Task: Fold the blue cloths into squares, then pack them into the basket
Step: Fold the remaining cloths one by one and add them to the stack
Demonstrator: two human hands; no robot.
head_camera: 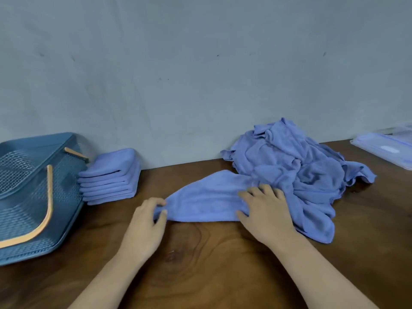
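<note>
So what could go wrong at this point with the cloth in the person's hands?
1. The cloth, pinched by the left hand and gripped by the right hand, runs into the loose heap at its right end. Drawing it away may drag other cloths along.
2. The folded stack beside the basket looks slightly slanted. A nudge while adding another cloth could tip it.

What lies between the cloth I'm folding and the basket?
The stack of folded cloths stands right of the basket, against the wall, partly between it and the cloth. Nearer you, only bare wooden table lies between them.
</note>
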